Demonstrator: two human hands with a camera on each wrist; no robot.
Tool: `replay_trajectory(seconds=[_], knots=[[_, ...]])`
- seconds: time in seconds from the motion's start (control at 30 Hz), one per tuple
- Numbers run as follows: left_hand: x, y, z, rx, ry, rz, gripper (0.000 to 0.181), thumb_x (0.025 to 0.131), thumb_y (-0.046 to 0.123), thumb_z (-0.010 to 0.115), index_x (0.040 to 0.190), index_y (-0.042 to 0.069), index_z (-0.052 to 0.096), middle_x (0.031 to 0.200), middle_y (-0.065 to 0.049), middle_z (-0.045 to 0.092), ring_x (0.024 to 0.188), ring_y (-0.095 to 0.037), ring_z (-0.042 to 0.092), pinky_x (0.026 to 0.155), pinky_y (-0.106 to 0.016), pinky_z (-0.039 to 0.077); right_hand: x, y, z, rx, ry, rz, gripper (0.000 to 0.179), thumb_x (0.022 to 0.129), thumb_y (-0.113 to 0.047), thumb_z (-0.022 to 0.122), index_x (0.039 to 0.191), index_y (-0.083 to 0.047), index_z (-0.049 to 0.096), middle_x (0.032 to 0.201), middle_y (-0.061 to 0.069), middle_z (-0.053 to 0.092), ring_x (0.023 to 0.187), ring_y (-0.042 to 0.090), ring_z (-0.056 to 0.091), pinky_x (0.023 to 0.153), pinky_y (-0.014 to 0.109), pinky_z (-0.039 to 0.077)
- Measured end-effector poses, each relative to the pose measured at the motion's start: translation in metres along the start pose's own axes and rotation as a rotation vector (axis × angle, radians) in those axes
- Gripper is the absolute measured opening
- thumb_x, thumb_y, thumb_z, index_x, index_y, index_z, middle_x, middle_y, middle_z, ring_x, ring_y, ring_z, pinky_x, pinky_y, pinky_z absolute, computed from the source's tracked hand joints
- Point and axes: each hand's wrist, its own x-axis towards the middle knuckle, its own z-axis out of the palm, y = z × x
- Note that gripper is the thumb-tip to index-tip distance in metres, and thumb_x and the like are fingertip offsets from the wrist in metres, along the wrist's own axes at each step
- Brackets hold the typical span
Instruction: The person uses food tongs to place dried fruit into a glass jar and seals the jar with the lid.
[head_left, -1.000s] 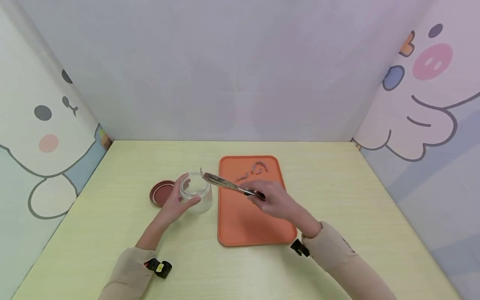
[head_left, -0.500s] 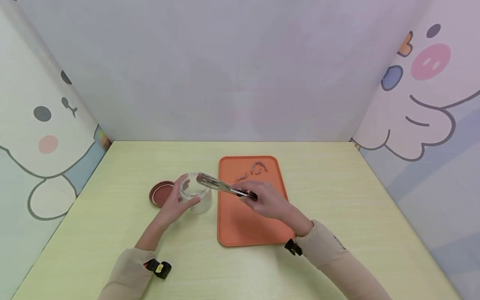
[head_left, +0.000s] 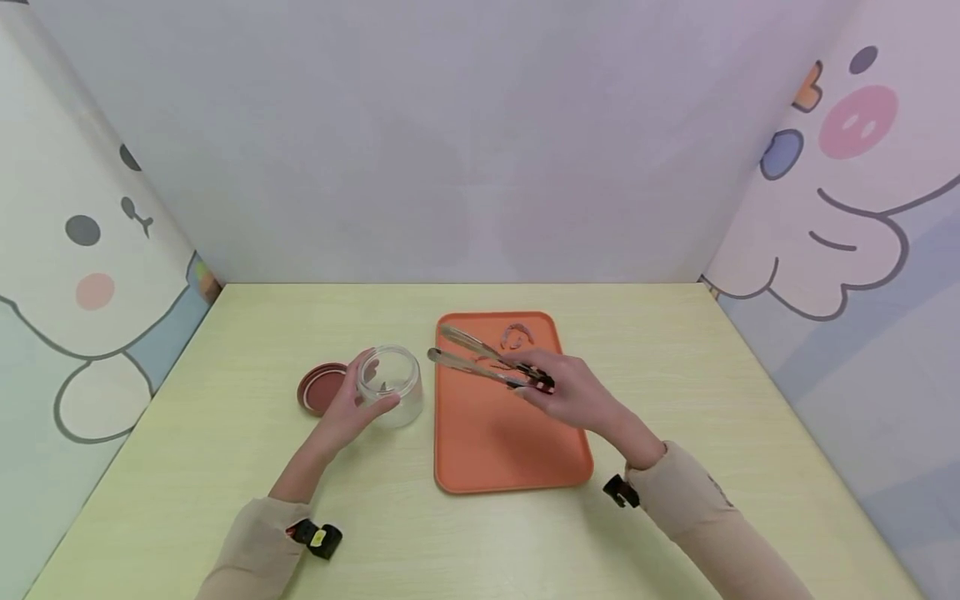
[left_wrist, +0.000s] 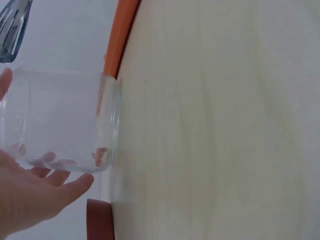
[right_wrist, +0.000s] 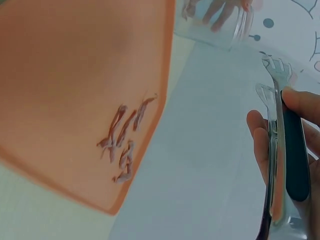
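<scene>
Left hand (head_left: pixel 351 415) grips clear jar (head_left: pixel 407 408) left of orange tray (head_left: pixel 510 433); right hand (head_left: pixel 567 390) grips splayed metal tongs (right_wrist: pixel 295 155); right wrist view shows forked tips (right_wrist: pixel 280 75), indistinct in head view.

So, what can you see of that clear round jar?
The clear, round, glass-looking jar has a wide mouth with a ringed rim. It stands upright and uncovered on the pale wood-look table, left of the orange rectangular tray, without touching it. The person's left hand grips its side. A small reddish-brown piece lies inside near the bottom; the round, dark-red lid lies beside the jar.
</scene>
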Motion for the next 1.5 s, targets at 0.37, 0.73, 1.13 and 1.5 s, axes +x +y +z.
replay_trajectory(seconds=[0.37, 0.73, 1.13, 1.5], knots=[[0.000, -0.002, -0.001, 0.009, 0.014, -0.003, 0.081, 0.080, 0.029, 0.065, 0.139, 0.023, 0.011, 0.141, -0.011, 0.021, 0.129, -0.025, 0.017, 0.098, -0.052, 0.017, -0.035, 0.020, -0.021, -0.065, 0.031, 0.137, 0.045, 0.077, -0.011, 0.068, 0.120, -0.010, 0.053, 0.090, -0.002, 0.057, 0.067, 0.004, 0.052, 0.048, 0.021, 0.040], [-0.001, -0.004, 0.000, 0.015, 0.013, 0.003, 0.080, 0.080, 0.030, 0.066, 0.139, 0.023, 0.013, 0.141, -0.013, 0.021, 0.129, -0.026, 0.017, 0.098, -0.051, 0.018, -0.069, 0.033, -0.039, -0.118, 0.079, 0.244, 0.047, 0.074, -0.007, 0.070, 0.118, -0.010, 0.055, 0.089, -0.002, 0.058, 0.063, 0.006, 0.050, 0.045, 0.021, 0.040], [0.000, -0.004, 0.000, 0.018, 0.009, 0.013, 0.080, 0.081, 0.029, 0.065, 0.139, 0.023, 0.012, 0.141, -0.012, 0.021, 0.129, -0.026, 0.017, 0.098, -0.052, 0.017, -0.100, 0.046, -0.041, -0.147, 0.054, 0.292, 0.044, 0.073, -0.005, 0.071, 0.114, -0.008, 0.056, 0.083, -0.002, 0.059, 0.060, 0.005, 0.052, 0.042, 0.020, 0.039], [0.000, -0.003, 0.000, 0.019, 0.013, 0.013, 0.080, 0.080, 0.029, 0.065, 0.139, 0.022, 0.011, 0.141, -0.012, 0.021, 0.129, -0.026, 0.017, 0.098, -0.052, 0.018, -0.110, 0.061, -0.040, -0.173, 0.005, 0.258, 0.043, 0.072, -0.005, 0.071, 0.113, -0.009, 0.057, 0.082, -0.004, 0.060, 0.061, 0.004, 0.050, 0.045, 0.019, 0.039]])
